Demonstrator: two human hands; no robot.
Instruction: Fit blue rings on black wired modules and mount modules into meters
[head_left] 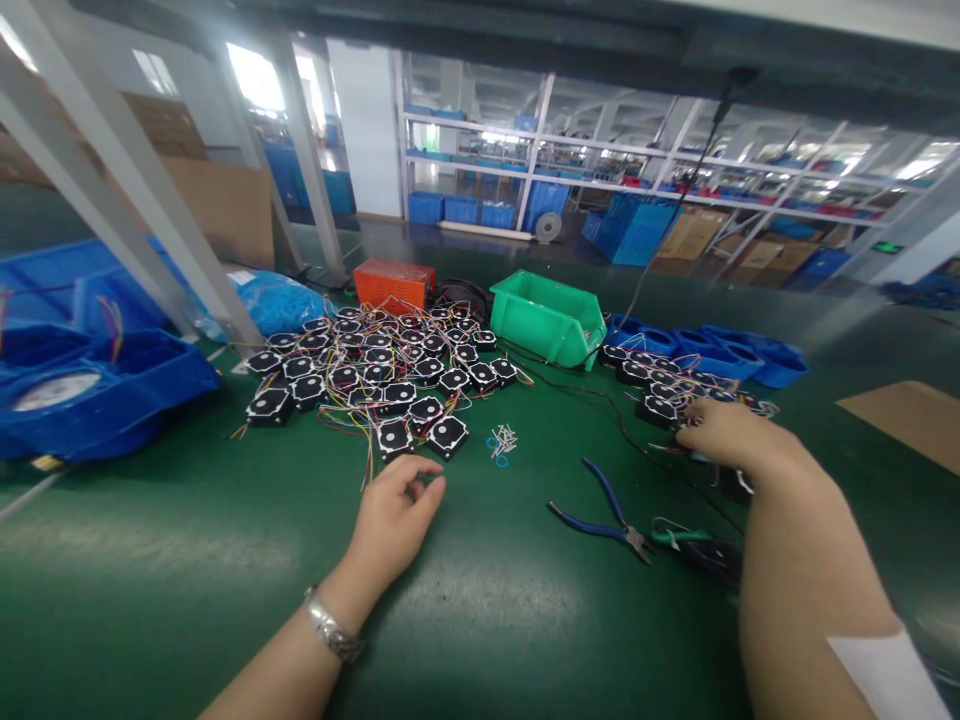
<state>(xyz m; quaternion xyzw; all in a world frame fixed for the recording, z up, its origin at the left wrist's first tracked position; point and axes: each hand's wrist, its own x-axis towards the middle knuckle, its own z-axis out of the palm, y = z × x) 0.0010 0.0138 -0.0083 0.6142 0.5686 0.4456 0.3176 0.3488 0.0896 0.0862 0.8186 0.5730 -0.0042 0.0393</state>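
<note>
My left hand (397, 505) rests low over the green table, fingers loosely curled and thumb apart, with nothing in it. Just beyond it are two black square motors (448, 436) with white-edged tops, at the front of a big cluster of such motors with coloured wires. My right hand (716, 432) reaches to a smaller group of the same motors (660, 408) on the right. Its fingers bend downward by the front ones, and what they grip is hidden. Between my hands lie blue-handled pliers (626, 532), opened, and a small pile of screws (505, 441) with blue rings.
A green bin (547, 318) and an orange box (394, 286) stand behind the motors. Blue plastic housings are at the left (97, 390) and back right (716, 352). A black tool with a green part (697, 552) lies beneath my right forearm. A black cable crosses the table.
</note>
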